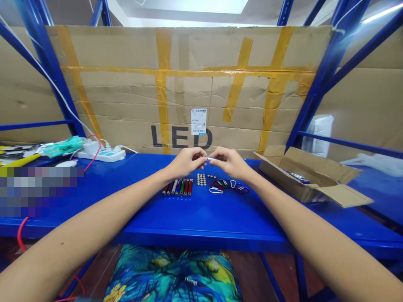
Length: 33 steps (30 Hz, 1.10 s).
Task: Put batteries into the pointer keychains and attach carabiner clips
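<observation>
Above the blue table, my left hand (189,161) and my right hand (229,161) meet fingertip to fingertip. My right hand pinches a slim silvery piece (211,159), too small to identify. At its left end the fingers of my left hand are pinched together, hiding whatever is between them. Below my left hand lies a row of small metal pen torches (177,188) in several colours. Button cells (201,180) sit in a tidy block, with a few loose ones (211,176) beside it. Coloured carabiners (225,184) lie under my right hand.
An opened cardboard box (304,191) with metallic items inside stands to the right. On the left are a white power strip (110,155), cables and a teal plastic packet (64,146). A large taped carton (132,96) closes off the back of the blue table (195,220).
</observation>
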Each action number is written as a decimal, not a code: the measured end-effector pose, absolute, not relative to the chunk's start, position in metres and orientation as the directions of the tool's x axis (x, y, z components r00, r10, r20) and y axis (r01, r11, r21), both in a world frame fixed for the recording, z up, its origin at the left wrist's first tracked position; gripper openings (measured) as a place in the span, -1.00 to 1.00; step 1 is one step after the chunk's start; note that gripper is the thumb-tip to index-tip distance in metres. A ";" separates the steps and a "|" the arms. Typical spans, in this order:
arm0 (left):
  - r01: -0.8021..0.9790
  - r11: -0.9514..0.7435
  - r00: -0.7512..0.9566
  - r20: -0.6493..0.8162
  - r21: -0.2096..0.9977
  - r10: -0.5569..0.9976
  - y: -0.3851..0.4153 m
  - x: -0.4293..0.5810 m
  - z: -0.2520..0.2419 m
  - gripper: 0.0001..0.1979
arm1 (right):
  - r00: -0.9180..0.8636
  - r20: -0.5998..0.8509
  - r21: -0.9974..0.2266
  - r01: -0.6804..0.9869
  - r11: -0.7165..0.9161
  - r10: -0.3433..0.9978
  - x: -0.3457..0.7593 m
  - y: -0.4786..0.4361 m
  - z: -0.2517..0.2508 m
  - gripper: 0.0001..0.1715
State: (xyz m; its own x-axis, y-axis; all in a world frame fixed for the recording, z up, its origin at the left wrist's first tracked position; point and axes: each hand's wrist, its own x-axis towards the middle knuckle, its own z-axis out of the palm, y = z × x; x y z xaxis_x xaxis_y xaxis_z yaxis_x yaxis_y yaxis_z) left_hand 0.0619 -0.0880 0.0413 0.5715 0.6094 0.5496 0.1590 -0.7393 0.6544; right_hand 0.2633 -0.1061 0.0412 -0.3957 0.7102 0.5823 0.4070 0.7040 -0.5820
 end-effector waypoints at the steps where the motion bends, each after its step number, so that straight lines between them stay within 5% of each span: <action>1: 0.164 -0.743 0.571 0.551 0.649 0.608 -0.089 0.062 0.041 -0.90 | -0.397 0.588 -0.561 0.427 0.709 0.704 0.263 -0.107 0.042 -0.79; 10: 0.284 -0.828 0.590 0.592 0.484 0.549 -0.092 0.063 0.040 -0.89 | -0.414 0.587 -0.453 0.544 0.706 0.696 0.257 -0.116 0.047 -0.85; 17: 0.347 -0.857 0.619 0.594 0.380 0.514 -0.093 0.065 0.038 -0.88 | -0.405 0.487 -0.488 0.609 0.626 0.774 0.257 -0.115 0.049 -0.81; 26: 0.358 -0.776 0.557 0.548 0.519 0.624 -0.088 0.061 0.042 -0.86 | -0.441 0.409 -0.535 0.594 0.601 0.799 0.262 -0.117 0.060 -0.72; 30: 0.389 -0.852 0.576 0.629 0.350 0.521 -0.095 0.061 0.047 -0.87 | -0.338 0.425 -0.623 0.564 0.542 0.840 0.277 -0.107 0.065 -0.73; 33: 0.365 -0.924 0.823 0.425 0.112 0.377 -0.107 0.065 0.048 -0.88 | -0.230 0.429 -0.678 0.557 0.479 0.874 0.287 -0.099 0.065 -0.73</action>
